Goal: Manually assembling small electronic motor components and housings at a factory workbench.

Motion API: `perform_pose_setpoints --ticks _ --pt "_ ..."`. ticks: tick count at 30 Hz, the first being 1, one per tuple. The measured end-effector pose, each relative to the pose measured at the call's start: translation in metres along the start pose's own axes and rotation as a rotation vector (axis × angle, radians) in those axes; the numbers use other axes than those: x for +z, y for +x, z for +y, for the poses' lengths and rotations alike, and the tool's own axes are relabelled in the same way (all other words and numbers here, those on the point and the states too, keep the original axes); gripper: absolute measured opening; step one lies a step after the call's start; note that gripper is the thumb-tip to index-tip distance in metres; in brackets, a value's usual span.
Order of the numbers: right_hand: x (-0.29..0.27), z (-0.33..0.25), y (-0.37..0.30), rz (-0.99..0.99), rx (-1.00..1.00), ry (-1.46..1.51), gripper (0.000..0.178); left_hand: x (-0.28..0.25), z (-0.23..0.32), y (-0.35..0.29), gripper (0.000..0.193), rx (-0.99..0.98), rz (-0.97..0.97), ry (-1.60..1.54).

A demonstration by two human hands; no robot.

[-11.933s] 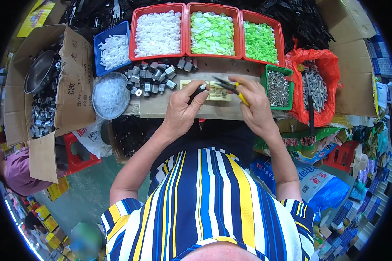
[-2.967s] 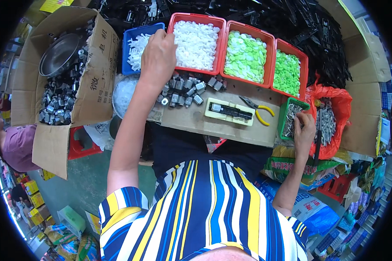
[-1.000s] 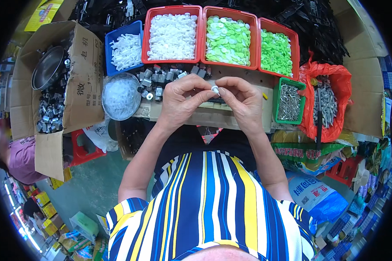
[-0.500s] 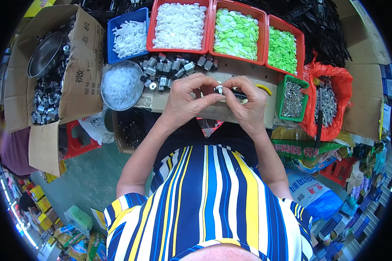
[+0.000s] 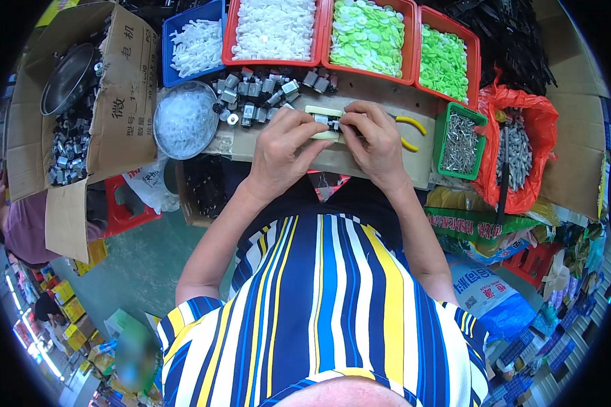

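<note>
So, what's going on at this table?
A person works bare-handed: the left hand and right hand meet over a cream block with a dark part in it. Their fingers cover much of it, so the exact grip is unclear. Yellow-handled pliers lie just right of the hands, and loose motors sit to the left.

Both hands (image 5: 278, 150) nearly meet, fingers (image 5: 365, 110) bent, forearms (image 5: 216, 234) angled inward.

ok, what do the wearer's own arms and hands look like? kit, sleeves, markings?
Left hand and right hand: bare, no gloves. Forearms uncovered, no watch or cables showing. Short sleeves, striped navy, white, yellow and blue, matching the shirt.
</note>
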State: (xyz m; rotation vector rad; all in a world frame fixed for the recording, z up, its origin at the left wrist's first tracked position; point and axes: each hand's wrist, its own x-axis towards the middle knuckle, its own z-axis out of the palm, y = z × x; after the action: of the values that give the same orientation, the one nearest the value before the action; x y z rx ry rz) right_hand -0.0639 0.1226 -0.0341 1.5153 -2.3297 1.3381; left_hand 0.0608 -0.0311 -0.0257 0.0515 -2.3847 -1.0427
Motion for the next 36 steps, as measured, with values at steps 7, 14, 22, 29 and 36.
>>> perform_pose_setpoints --ticks 7,14,22,29,36 --pt "0.002 0.005 0.001 -0.033 -0.021 -0.023 0.013 0.013 0.000 -0.004 0.030 0.186 -0.042 0.292" --pt "0.004 0.005 0.001 -0.053 0.018 -0.009 0.012 0.016 -0.005 -0.007 0.029 0.186 -0.086 0.308" --pt "-0.006 -0.002 -0.001 -0.058 0.088 0.028 0.014 0.016 -0.003 -0.002 0.025 0.194 -0.091 0.240" --pt "-0.049 0.000 -0.007 0.010 0.101 -0.080 0.015 0.008 0.001 0.004 0.022 0.215 -0.144 0.291" --pt "-0.142 0.039 -0.044 0.213 0.333 -0.465 0.016 -0.003 0.003 0.042 0.019 0.156 -0.134 0.188"
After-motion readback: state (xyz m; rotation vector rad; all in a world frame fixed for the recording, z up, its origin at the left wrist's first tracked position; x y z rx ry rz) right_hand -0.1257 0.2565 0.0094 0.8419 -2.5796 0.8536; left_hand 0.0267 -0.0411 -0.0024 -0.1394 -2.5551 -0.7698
